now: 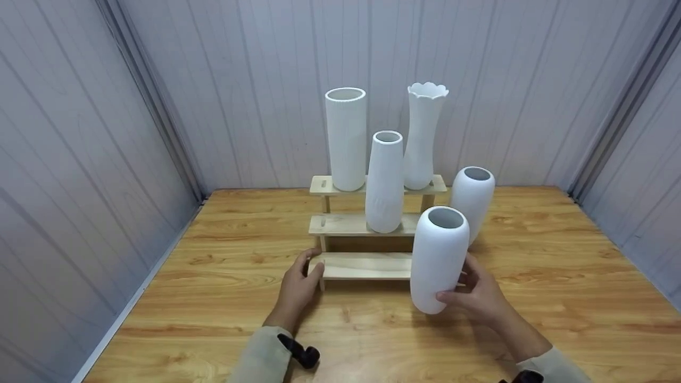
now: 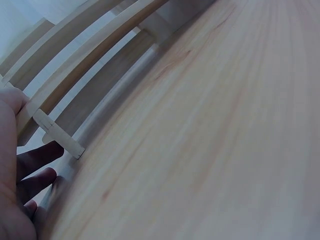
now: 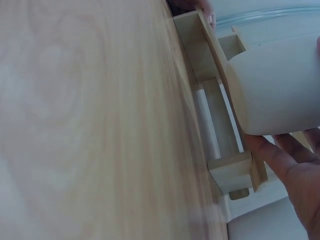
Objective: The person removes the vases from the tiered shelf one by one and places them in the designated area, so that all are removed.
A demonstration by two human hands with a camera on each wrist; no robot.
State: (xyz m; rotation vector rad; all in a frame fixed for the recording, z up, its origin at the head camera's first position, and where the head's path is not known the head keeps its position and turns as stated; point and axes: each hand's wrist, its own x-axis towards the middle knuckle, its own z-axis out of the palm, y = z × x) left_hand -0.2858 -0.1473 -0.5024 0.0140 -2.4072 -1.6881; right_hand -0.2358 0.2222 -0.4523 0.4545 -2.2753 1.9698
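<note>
Right hand (image 1: 479, 298) gripped the white vase (image 1: 439, 260) low on its body, thumb and fingers parted about its width, just by the right end of the lowest tier of the wooden stand (image 1: 367, 264); base contact, couldn't tell. Left hand (image 1: 299, 287) pinched that tier's left end, fingers part-curled, so good handling meant bracing there, moving the vase slowly and clearing the rear vase (image 1: 472, 199). Mouth pointed up, long axis near vertical.

2 vases (image 1: 346, 139) on top shelf (image 1: 317, 186), 1 on middle shelf (image 1: 346, 224)
</note>
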